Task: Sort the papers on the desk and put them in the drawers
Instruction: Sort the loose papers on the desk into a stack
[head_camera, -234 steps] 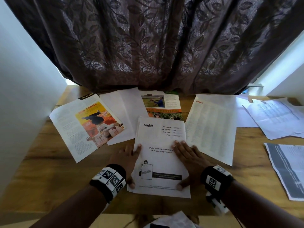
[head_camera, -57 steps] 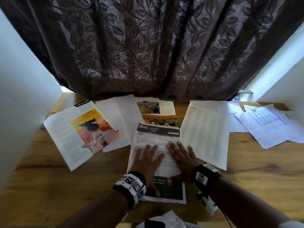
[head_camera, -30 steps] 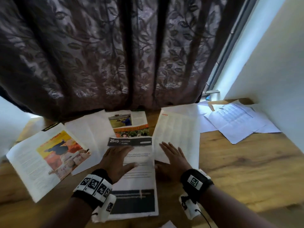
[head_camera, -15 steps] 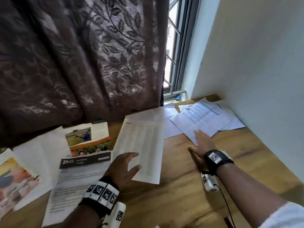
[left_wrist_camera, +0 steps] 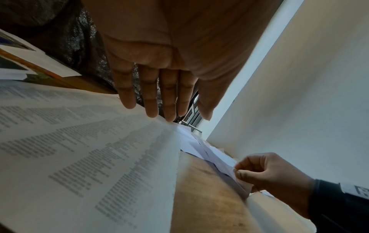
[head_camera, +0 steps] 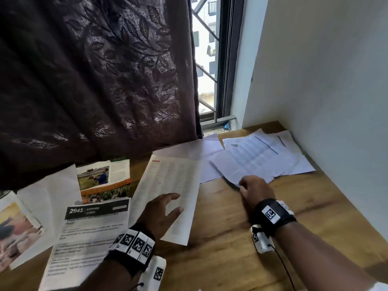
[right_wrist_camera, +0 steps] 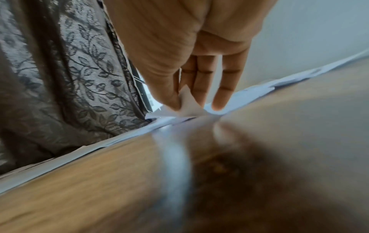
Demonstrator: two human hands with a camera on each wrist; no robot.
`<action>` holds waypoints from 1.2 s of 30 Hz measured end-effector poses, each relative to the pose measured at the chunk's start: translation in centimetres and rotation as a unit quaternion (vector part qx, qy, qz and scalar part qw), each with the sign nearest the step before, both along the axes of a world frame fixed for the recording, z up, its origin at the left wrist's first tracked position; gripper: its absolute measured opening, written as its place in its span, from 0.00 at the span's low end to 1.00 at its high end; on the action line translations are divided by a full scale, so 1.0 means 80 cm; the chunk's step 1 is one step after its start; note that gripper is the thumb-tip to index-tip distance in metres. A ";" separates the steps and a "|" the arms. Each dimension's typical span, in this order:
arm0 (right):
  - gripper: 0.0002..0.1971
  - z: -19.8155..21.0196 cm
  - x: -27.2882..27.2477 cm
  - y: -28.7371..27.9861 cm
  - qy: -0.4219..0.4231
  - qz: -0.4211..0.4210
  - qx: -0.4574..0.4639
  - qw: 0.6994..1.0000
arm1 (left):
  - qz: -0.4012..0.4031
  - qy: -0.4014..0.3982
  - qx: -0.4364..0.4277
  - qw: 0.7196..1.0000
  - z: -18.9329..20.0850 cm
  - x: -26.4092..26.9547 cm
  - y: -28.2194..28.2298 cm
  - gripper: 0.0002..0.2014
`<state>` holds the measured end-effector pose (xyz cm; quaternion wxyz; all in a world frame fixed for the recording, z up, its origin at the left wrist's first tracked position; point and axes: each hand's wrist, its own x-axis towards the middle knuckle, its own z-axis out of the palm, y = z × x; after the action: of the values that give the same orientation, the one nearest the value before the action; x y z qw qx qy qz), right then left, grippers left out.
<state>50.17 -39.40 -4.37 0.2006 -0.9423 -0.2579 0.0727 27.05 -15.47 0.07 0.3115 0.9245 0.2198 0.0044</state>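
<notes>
Right hand (head_camera: 255, 189) pinches the printed sheet's (head_camera: 252, 158) near corner; left hand (head_camera: 161, 213) hovers flat, fingers straight.

A dark curtain (head_camera: 94, 80) with a woven leaf pattern hangs along the desk's far edge, its hem reaching the surface. To its right, a window (head_camera: 206, 66) with a dark frame and metal grille shows buildings outside. A pale wall (head_camera: 327, 85) rises along the desk's right edge and meets the window at the far right corner.
</notes>
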 end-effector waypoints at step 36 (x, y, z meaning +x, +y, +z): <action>0.07 0.042 -0.294 0.233 0.440 -0.095 0.388 0.804 | 0.290 -0.169 -0.461 0.822 0.050 -0.255 0.149 0.13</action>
<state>26.69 -20.78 -1.02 0.6478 -0.6722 -0.0574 0.3539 6.62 -3.53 4.06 0.7177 0.5517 0.3981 0.1489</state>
